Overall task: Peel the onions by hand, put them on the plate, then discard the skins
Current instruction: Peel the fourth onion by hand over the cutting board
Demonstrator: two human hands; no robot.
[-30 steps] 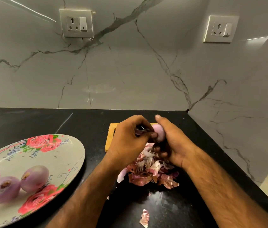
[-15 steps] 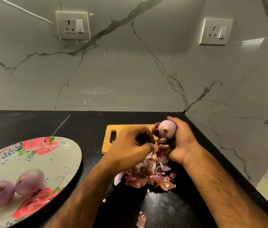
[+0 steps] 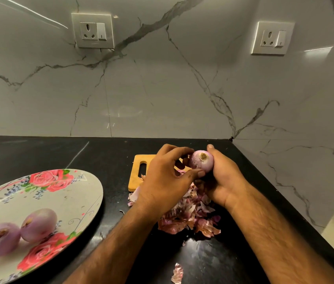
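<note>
onion [image 3: 202,163] is held up with its brown, dry root disc turned toward the camera and slightly upward, so its root-to-tip axis runs away from the viewer into the palm behind it; the far end is hidden. it sits between the two hands, above the counter [image 3: 38,152], cupped from the right and from below by the right hand [image 3: 223,181], whose thumb stands up along its right side while the curled fingers wrap underneath. the left hand [image 3: 162,179] meets it from the left: its fingers are curled, the thumb tip presses on the lower left edge and the forefinger arches to the upper left edge. whether a strip of skin lies between those fingertips cannot be told.

the bulb is nearly round, pale pink-violet and smooth, with fine lengthwise lines and a darker flush low on its left side.

directly under both hands and wrists lies a heap of skins [image 3: 188,216], papery, reddish and white. behind the left hand a wooden cutting board [image 3: 136,181] with a handle slot shows, the skins overlapping its near edge. one loose scrap [image 3: 177,273] lies between the forearms, nearer the viewer. well to the left of the left forearm stands a rose-patterned plate [image 3: 92,187] carrying three peeled onions [image 3: 38,224].
</note>
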